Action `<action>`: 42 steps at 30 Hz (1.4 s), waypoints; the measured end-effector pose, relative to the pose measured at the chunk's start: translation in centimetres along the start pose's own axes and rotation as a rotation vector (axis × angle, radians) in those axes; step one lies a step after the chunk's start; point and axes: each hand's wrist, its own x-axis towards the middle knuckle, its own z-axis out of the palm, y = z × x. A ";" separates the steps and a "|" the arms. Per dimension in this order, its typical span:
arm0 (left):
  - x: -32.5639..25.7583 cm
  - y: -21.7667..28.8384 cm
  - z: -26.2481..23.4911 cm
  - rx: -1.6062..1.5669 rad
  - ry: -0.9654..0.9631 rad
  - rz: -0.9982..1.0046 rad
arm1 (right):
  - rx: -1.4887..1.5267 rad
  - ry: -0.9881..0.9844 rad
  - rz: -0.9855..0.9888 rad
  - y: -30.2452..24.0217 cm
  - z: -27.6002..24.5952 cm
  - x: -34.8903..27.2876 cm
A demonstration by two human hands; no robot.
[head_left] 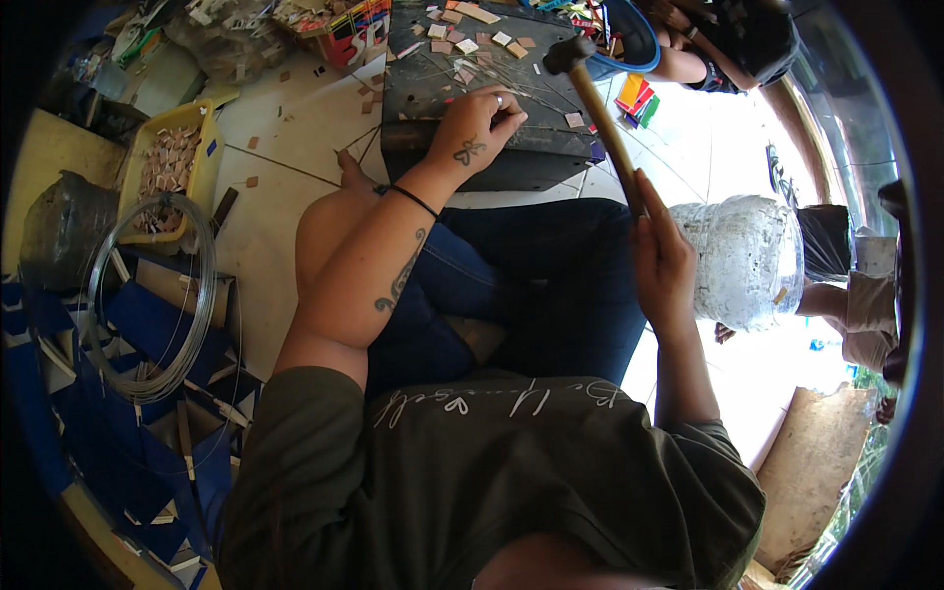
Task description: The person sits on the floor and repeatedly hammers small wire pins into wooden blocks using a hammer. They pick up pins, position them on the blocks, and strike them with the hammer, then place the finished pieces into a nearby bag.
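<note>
My right hand grips the lower wooden handle of a hammer, raised and tilted, with its dark metal head up by the right side of the black work block. Over the near part of that block is my left hand, fingers curled and pinched together; whatever they hold is too small or hidden to make out. Small square pieces of wood and thin wires lie scattered on the block's top, beyond my left hand.
On the left stand a yellow basket of small wooden squares, a coil of wire and blue boxes. A blue tub sits at the far right, near a seated person. A whitish wrapped cylinder is beside my right hand.
</note>
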 end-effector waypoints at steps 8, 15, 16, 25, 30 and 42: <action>-0.1 -0.1 -0.1 0.036 0.001 -0.003 | -0.009 0.047 -0.126 0.0 0.1 0.2; -0.2 -0.2 0.0 0.020 0.012 -0.007 | 0.010 0.085 -0.117 0.4 0.2 -0.1; -0.1 -0.2 0.0 0.015 0.016 -0.007 | 0.006 0.021 -0.049 0.4 0.1 -0.2; -0.1 -0.1 0.0 0.049 0.014 -0.024 | 0.001 -0.081 0.050 1.0 0.1 -0.3; -0.3 0.0 0.0 0.040 -0.009 -0.042 | 0.017 0.025 -0.048 1.4 0.6 -0.4; 0.0 -0.1 -3.1 0.149 0.116 0.063 | -0.333 0.168 0.083 6.5 5.0 7.2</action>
